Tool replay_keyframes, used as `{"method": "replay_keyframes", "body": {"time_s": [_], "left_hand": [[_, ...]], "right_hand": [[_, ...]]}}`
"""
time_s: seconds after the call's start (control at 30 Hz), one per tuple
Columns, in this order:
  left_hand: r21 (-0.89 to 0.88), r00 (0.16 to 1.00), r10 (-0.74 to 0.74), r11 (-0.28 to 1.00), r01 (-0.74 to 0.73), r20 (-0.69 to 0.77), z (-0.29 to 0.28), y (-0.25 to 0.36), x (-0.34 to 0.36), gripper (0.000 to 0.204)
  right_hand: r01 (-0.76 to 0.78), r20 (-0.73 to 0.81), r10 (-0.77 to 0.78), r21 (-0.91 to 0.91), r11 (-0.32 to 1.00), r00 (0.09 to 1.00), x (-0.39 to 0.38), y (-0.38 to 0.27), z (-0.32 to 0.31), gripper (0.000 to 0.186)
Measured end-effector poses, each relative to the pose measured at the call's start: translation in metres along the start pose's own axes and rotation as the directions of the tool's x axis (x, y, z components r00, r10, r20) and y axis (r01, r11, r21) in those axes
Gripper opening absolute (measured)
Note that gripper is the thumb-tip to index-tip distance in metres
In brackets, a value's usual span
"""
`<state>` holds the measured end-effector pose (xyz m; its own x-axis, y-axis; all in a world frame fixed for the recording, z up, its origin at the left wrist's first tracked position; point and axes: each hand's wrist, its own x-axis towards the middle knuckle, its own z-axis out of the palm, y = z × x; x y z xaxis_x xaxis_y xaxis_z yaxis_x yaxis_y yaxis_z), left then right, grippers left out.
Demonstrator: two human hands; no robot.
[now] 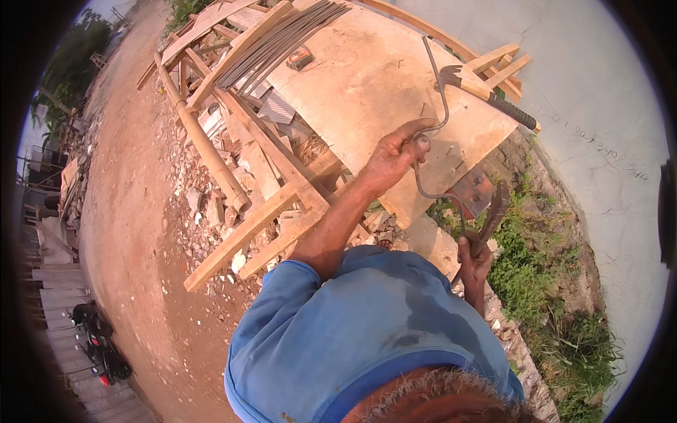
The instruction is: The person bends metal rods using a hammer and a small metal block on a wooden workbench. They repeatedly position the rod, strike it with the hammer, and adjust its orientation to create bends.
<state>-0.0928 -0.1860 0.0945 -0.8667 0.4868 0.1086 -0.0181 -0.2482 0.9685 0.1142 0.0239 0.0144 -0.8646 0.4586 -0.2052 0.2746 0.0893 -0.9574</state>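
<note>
My left hand is closed round a thin steel rod, bent into several curves, above the wooden board. The rod's lower end runs down to my right hand, beside the board's near right corner. This hand grips a dark metal hand tool with a thick, curved upper end; its exact kind is unclear. Whether the right fingers also press on the rod cannot be made out. A claw hammer with a black-wrapped handle lies on the board's right side, just beyond my left hand.
A bundle of straight steel rods and an orange-black tape measure lie on the board's far left. Nails stick up from its surface. Timber beams and rubble lie to the left. A grey wall rises on the right.
</note>
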Motion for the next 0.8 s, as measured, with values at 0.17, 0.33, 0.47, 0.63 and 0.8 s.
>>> {"method": "replay_keyframes", "body": {"time_s": [0.17,0.33,0.47,0.63,0.8], "left_hand": [[0.444,0.944,0.156,0.896,-0.011,-0.291,-0.04,0.009,0.01,0.045],[0.547,0.927,0.164,0.836,0.05,-0.337,-0.077,-0.011,0.004,0.033],[0.672,0.936,0.267,0.739,-0.045,-0.231,-0.066,-0.045,0.001,0.028],[0.81,0.895,0.392,0.583,-0.063,-0.213,-0.051,-0.06,-0.02,0.027],[0.911,0.861,0.432,0.405,0.08,-0.267,-0.055,-0.063,-0.037,0.036]], "right_hand": [[0.288,-0.437,-0.253,0.015,0.958,0.863,-0.013,0.039,-0.04,0.018],[0.075,-0.57,0.004,0.116,0.99,0.822,-0.047,0.101,-0.085,0.02],[-0.303,-0.422,0.377,0.234,0.924,0.824,-0.065,0.162,-0.093,0.022],[-0.712,-0.039,0.728,0.183,0.678,0.684,-0.056,0.218,-0.086,0.017],[-0.714,0.229,0.702,-0.043,0.699,0.674,-0.001,0.261,-0.071,0.015]]}}
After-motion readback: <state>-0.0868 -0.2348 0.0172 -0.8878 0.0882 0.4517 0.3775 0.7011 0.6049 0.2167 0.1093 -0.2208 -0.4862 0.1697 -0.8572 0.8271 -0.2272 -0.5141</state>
